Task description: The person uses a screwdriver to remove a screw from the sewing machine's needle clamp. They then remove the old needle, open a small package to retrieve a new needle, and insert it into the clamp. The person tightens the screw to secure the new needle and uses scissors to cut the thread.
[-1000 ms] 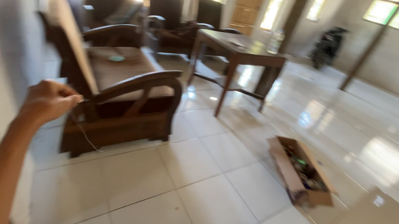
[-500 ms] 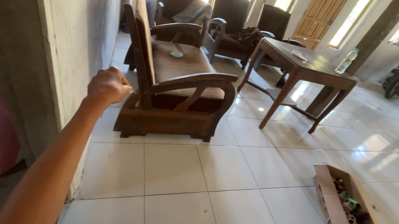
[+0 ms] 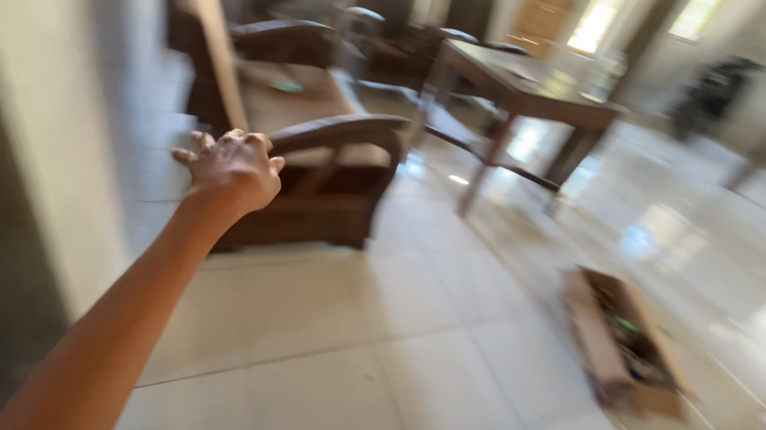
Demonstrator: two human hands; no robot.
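left hand reaching out, fingers loosely spread, gripping nothing | armchair nearest, at 1 o'clock, untouched | box lying at 4 o'clock | right hand out of view

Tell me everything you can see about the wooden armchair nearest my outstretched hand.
The armchair is dark brown wood with curved armrests, a tan seat cushion and a tall flat back leaning beside the pale wall. It stands upright on the white tiled floor. A small greenish thing, too blurred to identify, lies on the seat. The left hand hangs before it; contact cannot be told.
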